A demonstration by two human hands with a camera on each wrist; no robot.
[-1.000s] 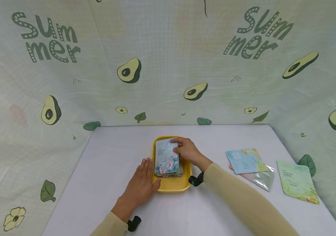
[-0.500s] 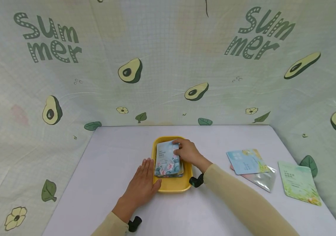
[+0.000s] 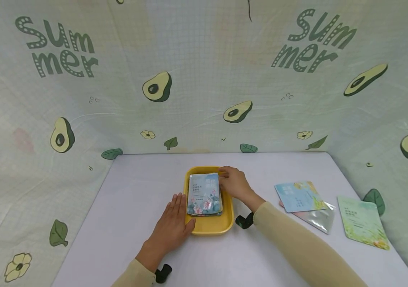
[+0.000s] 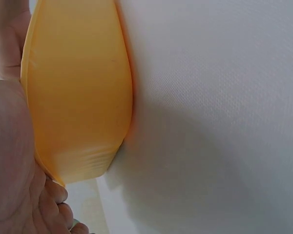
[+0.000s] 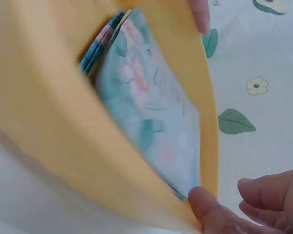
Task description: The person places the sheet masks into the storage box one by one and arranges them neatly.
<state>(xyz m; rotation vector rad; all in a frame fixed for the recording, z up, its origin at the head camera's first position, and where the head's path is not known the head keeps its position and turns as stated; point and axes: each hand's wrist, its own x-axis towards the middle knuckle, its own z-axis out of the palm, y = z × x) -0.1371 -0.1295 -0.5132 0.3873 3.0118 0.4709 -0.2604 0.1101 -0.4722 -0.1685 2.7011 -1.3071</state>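
A yellow tray (image 3: 211,229) holds a small stack of sheet mask packets, the top one blue with pink flowers (image 3: 204,195). My left hand (image 3: 171,221) lies along the tray's left side with its fingers straight, the thumb near the front corner. In the left wrist view the palm is right against the yellow tray wall (image 4: 80,87). My right hand (image 3: 236,183) is at the tray's upper right, beside the top packet. In the right wrist view one fingertip (image 5: 201,197) touches the corner of the flowered packet (image 5: 146,102), while the other fingers stand apart from it.
To the right, a blue packet (image 3: 299,196) lies over a silver one (image 3: 320,217) showing its foil side. Further right rests a green packet (image 3: 361,223). An avocado-print cloth (image 3: 197,79) rises behind the white table (image 3: 146,175).
The blue flowered packet has gone from the right hand's grip to lying on the stack in the tray. My right hand has loosened and shifted right. The left hand stays put.
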